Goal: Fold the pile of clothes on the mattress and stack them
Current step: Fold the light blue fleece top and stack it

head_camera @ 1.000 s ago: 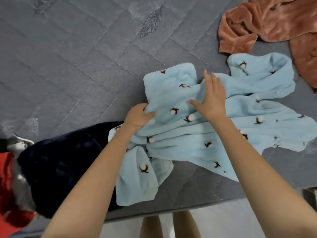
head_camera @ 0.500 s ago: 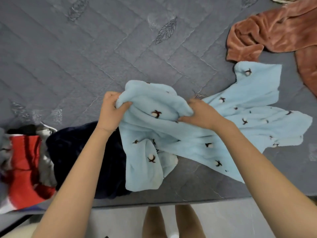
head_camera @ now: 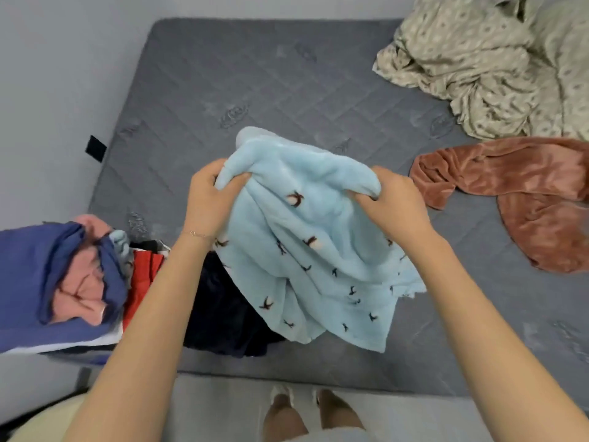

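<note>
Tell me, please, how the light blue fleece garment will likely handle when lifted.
Probably floppy: the light blue fleece garment sags in deep folds below the left hand and right hand that grip its top edge. Likely light for its bulk, as two fistfuls hold it up. Its plush nap should resist slipping.

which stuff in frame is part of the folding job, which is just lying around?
Job: light blue garment, gripped by left hand and right hand; navy garment; rust-brown garment; blue, pink and red clothes at left; mattress.
Lying about: crumpled beige patterned sheet, likely bedding; black tab on the mattress side.
</note>
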### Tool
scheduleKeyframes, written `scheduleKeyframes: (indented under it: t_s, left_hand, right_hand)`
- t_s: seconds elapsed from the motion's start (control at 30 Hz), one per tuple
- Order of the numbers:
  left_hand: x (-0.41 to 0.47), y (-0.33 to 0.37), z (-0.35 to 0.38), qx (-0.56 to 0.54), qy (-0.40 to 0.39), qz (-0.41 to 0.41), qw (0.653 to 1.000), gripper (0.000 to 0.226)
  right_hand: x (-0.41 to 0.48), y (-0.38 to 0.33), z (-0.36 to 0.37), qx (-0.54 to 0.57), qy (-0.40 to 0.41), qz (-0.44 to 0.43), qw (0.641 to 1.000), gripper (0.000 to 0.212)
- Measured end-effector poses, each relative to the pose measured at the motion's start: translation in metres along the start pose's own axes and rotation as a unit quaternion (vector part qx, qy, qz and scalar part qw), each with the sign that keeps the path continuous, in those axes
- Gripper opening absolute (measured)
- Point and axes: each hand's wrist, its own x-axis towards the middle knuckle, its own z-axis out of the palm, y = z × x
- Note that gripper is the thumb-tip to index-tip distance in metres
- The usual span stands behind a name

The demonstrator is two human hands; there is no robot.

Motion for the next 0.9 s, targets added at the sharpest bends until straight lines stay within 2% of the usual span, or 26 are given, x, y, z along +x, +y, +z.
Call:
scheduleKeyframes:
  t_s: [0.17, 0.23, 0.3, 0.4, 0.47, 0.53, 0.6, 0.73, 0.9]
  left_hand:
    - [-0.005, 0.071, -0.039, 0.003, 0.014, 0.025, 1.000, 0.004]
    - [-0.006, 0.097, -0.053, -0.003, 0.025, 0.040, 0.999, 0.012]
    - [-0.008, 0.119, -0.064, -0.019, 0.031, 0.052, 0.998, 0.021]
    - [-0.010, 0.149, -0.074, -0.046, 0.043, 0.071, 0.996, 0.023]
    - [-0.014, 0.170, -0.078, -0.068, 0.057, 0.085, 0.992, 0.017]
    - [-0.017, 0.188, -0.081, -0.091, 0.071, 0.100, 0.988, 0.007]
    - [-0.018, 0.201, -0.082, -0.105, 0.079, 0.108, 0.985, 0.007]
    - [-0.018, 0.214, -0.082, -0.135, 0.079, 0.088, 0.984, 0.019]
    - [-0.019, 0.226, -0.069, -0.181, 0.067, 0.053, 0.980, 0.028]
  right_hand:
    - [0.020, -0.048, -0.062, -0.004, 0.051, 0.008, 0.999, 0.031]
    - [0.028, -0.062, -0.081, -0.011, 0.053, 0.027, 0.998, 0.022]
    - [0.034, -0.074, -0.097, -0.008, 0.022, 0.057, 0.998, 0.025]
    - [0.041, -0.092, -0.123, 0.072, -0.010, 0.050, 0.996, 0.023]
    - [0.038, -0.109, -0.142, 0.131, 0.004, 0.034, 0.991, 0.012]
    - [0.034, -0.125, -0.158, 0.168, 0.035, 0.005, 0.985, 0.011]
    - [0.031, -0.135, -0.165, 0.189, 0.056, -0.020, 0.980, 0.009]
    - [0.031, -0.139, -0.170, 0.162, 0.058, -0.026, 0.985, 0.009]
    - [0.021, -0.141, -0.159, 0.118, 0.034, -0.049, 0.991, 0.022]
